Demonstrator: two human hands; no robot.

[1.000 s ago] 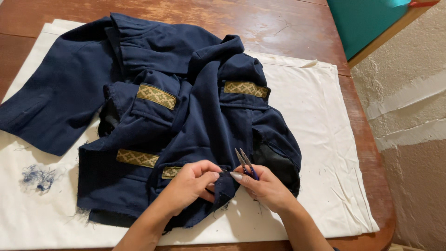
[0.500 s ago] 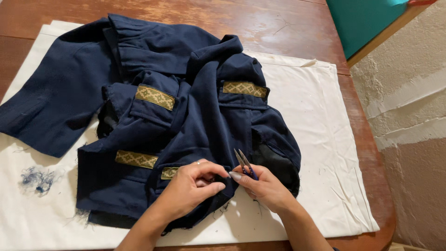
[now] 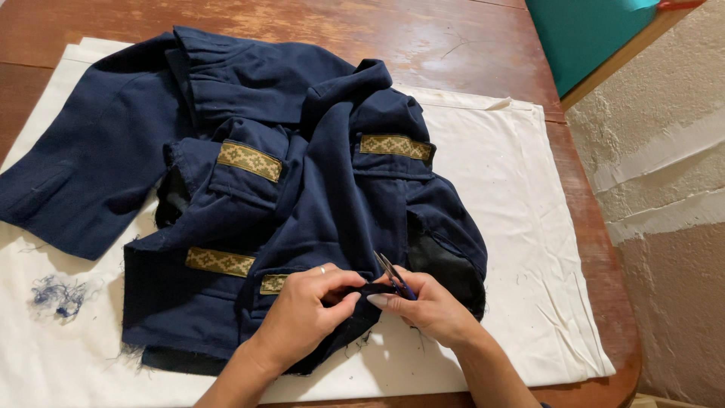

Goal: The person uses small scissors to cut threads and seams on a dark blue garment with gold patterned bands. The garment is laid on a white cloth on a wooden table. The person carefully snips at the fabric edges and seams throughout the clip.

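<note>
At the far left, a small tuft of loose blue threads (image 3: pixel 59 295) lies on the white cloth (image 3: pixel 513 227) that covers most of the wooden counter (image 3: pixel 423 45). Next to it, spread across the cloth, is a dark navy jacket (image 3: pixel 302 196), crumpled and folded over itself, with one sleeve reaching out to the left and gold patterned trim bands (image 3: pixel 249 160) on its pocket flaps. At the jacket's lower edge, near the front of the counter, the left hand (image 3: pixel 306 321) is closed in a pinch on a fold of the navy fabric, a ring showing on one finger. Just to its right, touching the same fold, the right hand (image 3: pixel 427 306) grips a pair of small scissors (image 3: pixel 393 273), whose thin blades point up and to the left over the fabric. Farther right the cloth ends, and beyond the counter edge stands a rough pale wall (image 3: pixel 664 189).
</note>
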